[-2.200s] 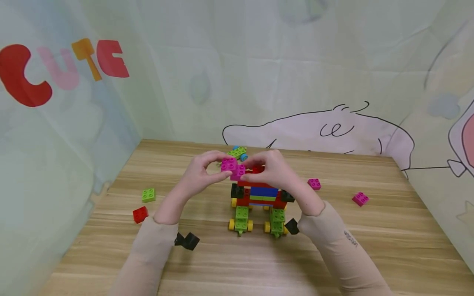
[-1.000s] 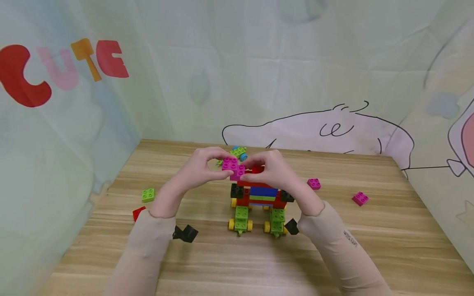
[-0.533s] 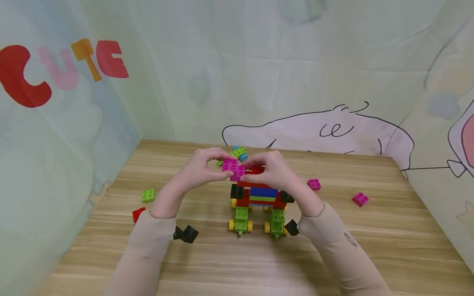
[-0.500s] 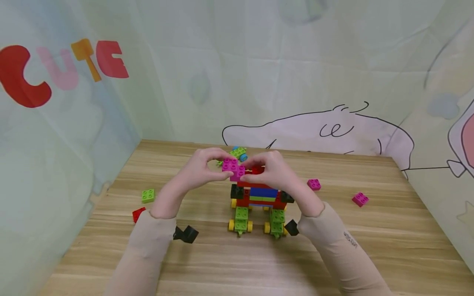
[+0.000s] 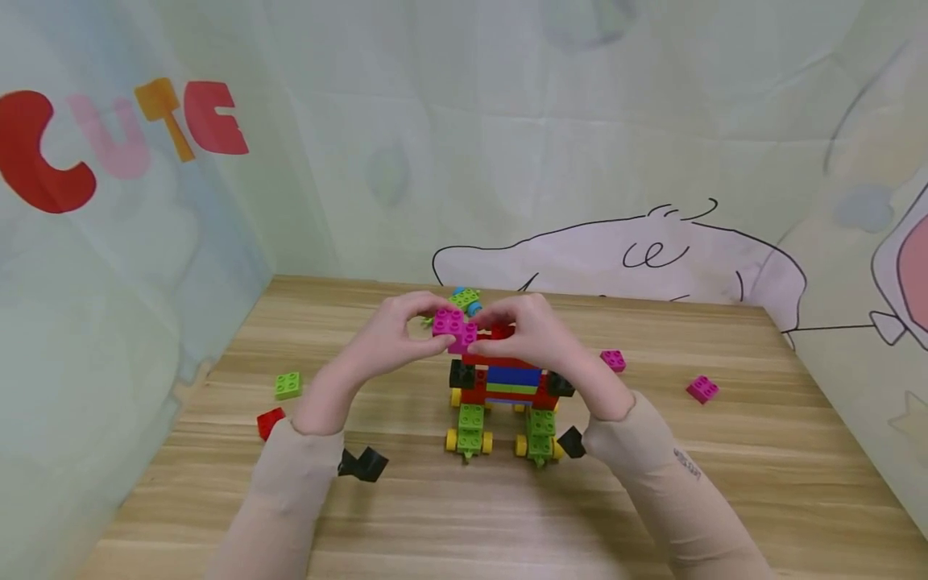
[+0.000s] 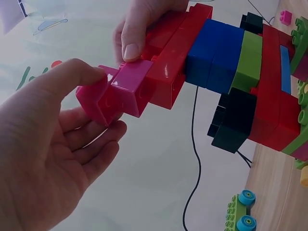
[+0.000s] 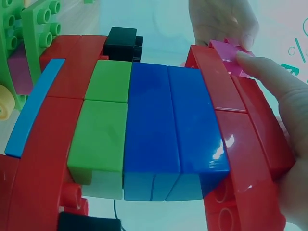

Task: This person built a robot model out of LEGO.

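Observation:
A bright pink building brick (image 5: 447, 324) is pinched by my left hand (image 5: 391, 337), thumb in front and fingers behind. It sits stepped outward on a second pink brick (image 5: 465, 341), at the top left end of a large block figure (image 5: 513, 376). My right hand (image 5: 528, 332) grips that second brick, its thumb (image 6: 132, 45) on the near face in the left wrist view. The figure has red, blue and green layers, black bricks at its sides and green wheeled feet (image 5: 470, 428). In the right wrist view the right palm lies beside the upper red bricks (image 7: 250, 159).
A green wheeled base (image 5: 465, 299) with blue wheels stands behind the hands. On the left lie a green brick (image 5: 287, 385) and a red brick (image 5: 271, 423). Two loose pink bricks, one nearer (image 5: 612, 360) and one farther right (image 5: 702, 389), lie on the wooden table (image 5: 449, 524).
Since the earliest frame my left forearm has shifted slightly left, and the outer pink brick sits a little closer against the second one. Both hands keep their grips.

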Tool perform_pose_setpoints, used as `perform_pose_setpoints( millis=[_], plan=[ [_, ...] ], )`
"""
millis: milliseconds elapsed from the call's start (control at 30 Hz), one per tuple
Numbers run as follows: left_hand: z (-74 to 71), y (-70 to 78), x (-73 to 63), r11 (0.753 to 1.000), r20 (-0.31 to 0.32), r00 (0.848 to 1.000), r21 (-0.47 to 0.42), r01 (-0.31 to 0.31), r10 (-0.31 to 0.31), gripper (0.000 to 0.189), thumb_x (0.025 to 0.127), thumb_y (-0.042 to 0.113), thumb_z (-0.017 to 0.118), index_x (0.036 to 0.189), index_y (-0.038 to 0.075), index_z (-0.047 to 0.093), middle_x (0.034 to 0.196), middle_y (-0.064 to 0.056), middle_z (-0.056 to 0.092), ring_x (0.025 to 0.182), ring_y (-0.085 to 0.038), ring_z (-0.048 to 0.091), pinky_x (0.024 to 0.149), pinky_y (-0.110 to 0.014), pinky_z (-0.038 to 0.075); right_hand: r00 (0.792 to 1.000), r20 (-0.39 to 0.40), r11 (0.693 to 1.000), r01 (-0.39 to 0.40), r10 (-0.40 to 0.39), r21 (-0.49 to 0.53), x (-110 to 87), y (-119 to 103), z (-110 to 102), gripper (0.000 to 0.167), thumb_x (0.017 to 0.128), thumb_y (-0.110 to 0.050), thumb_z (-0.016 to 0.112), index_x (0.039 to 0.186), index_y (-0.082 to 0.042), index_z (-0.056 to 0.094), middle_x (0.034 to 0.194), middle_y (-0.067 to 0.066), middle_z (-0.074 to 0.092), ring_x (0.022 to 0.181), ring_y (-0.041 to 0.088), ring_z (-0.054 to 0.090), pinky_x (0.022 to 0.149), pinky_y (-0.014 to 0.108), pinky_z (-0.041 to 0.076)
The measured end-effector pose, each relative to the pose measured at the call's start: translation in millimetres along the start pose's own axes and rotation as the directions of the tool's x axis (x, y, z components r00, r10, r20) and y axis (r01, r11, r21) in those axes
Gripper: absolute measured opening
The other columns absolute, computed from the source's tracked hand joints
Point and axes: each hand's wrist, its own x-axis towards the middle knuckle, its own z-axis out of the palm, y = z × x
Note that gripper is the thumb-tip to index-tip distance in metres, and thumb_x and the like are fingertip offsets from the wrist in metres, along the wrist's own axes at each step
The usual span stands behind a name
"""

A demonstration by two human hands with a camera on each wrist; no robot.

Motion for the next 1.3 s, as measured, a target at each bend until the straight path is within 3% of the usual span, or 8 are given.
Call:
perform_pose_setpoints(
  millis=[167, 333, 467, 567, 733, 867, 1033, 1300],
  plan=[
    [1.8, -2.4, -0.8, 0.998, -0.038, 0.997, 0.001, -0.062, 0.062, 0.043, 0.086, 0.012, 0.075, 0.126, 0.004, 0.062, 0.125, -0.011, 0.065, 0.112, -0.026, 0.059, 0.102, -0.047, 0.047, 1.000, -0.017, 1.000, 0.007, -0.007, 0.005, -0.6, 0.5, -2.3, 0.039, 0.084, -0.022, 0.078, 0.117, -0.004, 0.070, 0.114, 0.010, 0.072, 0.109, 0.026, 0.065, 0.094, 0.040, 0.055],
    [2.9, 2.5, 0.7, 0.986, -0.136, 0.977, -0.014, -0.166, 0.163, 0.051, 0.084, 0.008, 0.076, 0.131, 0.002, 0.057, 0.129, -0.014, 0.062, 0.113, -0.027, 0.059, 0.101, -0.046, 0.048, 0.991, -0.129, 0.999, 0.039, -0.036, 0.023, -7.0, -1.4, -11.3, 0.037, 0.085, -0.020, 0.077, 0.118, -0.004, 0.069, 0.118, 0.012, 0.070, 0.111, 0.026, 0.062, 0.100, 0.046, 0.050],
    [5.3, 12.6, 6.1, 0.969, -0.197, 0.950, -0.005, -0.247, 0.241, 0.048, 0.083, 0.006, 0.076, 0.128, 0.001, 0.059, 0.126, -0.013, 0.064, 0.112, -0.023, 0.060, 0.098, -0.041, 0.051, 0.963, -0.261, 0.997, 0.075, -0.067, 0.020, -16.0, 0.4, -22.5, 0.031, 0.087, -0.014, 0.074, 0.116, -0.003, 0.069, 0.115, 0.013, 0.071, 0.108, 0.027, 0.064, 0.099, 0.047, 0.050],
    [8.2, 24.4, 11.2, 0.966, -0.196, 0.947, -0.003, -0.259, 0.253, 0.046, 0.083, 0.008, 0.077, 0.126, 0.002, 0.061, 0.125, -0.011, 0.065, 0.113, -0.023, 0.061, 0.097, -0.040, 0.052, 0.935, -0.345, 0.996, 0.090, -0.085, -0.003, -23.3, 6.5, -31.1, 0.029, 0.087, -0.011, 0.073, 0.115, -0.002, 0.069, 0.113, 0.014, 0.071, 0.106, 0.027, 0.065, 0.097, 0.046, 0.051],
    [16.5, 43.6, 21.7, 0.971, -0.146, 0.961, 0.018, -0.237, 0.237, 0.044, 0.085, 0.012, 0.076, 0.126, 0.003, 0.062, 0.125, -0.011, 0.066, 0.114, -0.023, 0.061, 0.099, -0.039, 0.051, 0.885, -0.452, 0.994, 0.108, -0.110, -0.030, -35.8, 21.4, -45.4, 0.025, 0.088, -0.005, 0.071, 0.113, 0.001, 0.070, 0.110, 0.015, 0.072, 0.101, 0.024, 0.066, 0.090, 0.025, 0.054],
    [24.6, 55.5, 31.4, 0.972, -0.091, 0.967, 0.037, -0.234, 0.236, 0.046, 0.086, 0.017, 0.076, 0.127, 0.004, 0.062, 0.124, -0.009, 0.066, 0.114, -0.022, 0.059, 0.098, -0.038, 0.050, 0.862, -0.499, 0.996, 0.081, -0.088, -0.035, -47.0, 37.4, -55.9, 0.023, 0.089, -0.003, 0.069, 0.112, 0.003, 0.069, 0.109, 0.018, 0.071, 0.097, 0.008, 0.063, 0.082, 0.009, 0.050],
    [35.2, 64.3, 43.3, 0.980, 0.005, 0.982, 0.060, -0.190, 0.190, 0.050, 0.085, 0.022, 0.077, 0.130, 0.006, 0.061, 0.127, -0.007, 0.065, 0.117, -0.022, 0.057, 0.102, -0.036, 0.048, 0.856, -0.516, 0.999, 0.024, -0.036, -0.030, -61.2, 69.2, -65.6, 0.023, 0.090, -0.002, 0.068, 0.112, 0.006, 0.068, 0.109, 0.021, 0.071, 0.092, -0.011, 0.056, 0.084, 0.006, 0.046],
    [50.5, 71.0, 54.4, 0.987, 0.172, 0.985, 0.154, -0.043, 0.016, 0.057, 0.085, 0.022, 0.077, 0.137, 0.010, 0.056, 0.136, -0.005, 0.061, 0.126, -0.020, 0.054, 0.105, -0.034, 0.047, 0.875, -0.473, 0.993, -0.119, 0.108, 0.007, -82.7, 122.1, -70.5, 0.028, 0.091, -0.010, 0.069, 0.114, 0.004, 0.067, 0.111, 0.022, 0.069, 0.091, -0.010, 0.056, 0.084, 0.008, 0.045]
  ],
)
